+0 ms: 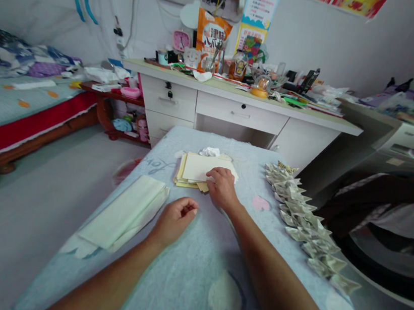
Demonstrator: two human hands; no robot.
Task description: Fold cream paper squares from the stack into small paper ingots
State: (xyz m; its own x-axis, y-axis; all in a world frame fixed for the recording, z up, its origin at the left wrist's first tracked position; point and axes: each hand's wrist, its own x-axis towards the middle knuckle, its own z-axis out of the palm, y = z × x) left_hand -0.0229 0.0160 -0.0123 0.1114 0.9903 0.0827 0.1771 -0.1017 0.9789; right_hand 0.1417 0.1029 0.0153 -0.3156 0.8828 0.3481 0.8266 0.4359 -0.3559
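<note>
My right hand [222, 185] reaches over the near right part of a stack of cream and yellowish paper sheets [198, 165]. Its bent fingers touch the top sheet, and no clear grip shows. Closer to me, left of the stack, my left hand [178, 217] hovers low over the cloth with its fingers curled in and the thumb against them. Nothing shows in it. Beside it on the left lies a folded pale green cloth or paper bundle [123, 212]. A crumpled white tissue [210, 151] sits just behind the stack.
A light blue patterned cloth [182, 284] covers the table. Along its right edge runs a long row of folded paper pieces [300, 213]. Behind stands a cluttered white desk [236, 109]. A bed [27, 101] is at left, a washing machine [402, 150] at right.
</note>
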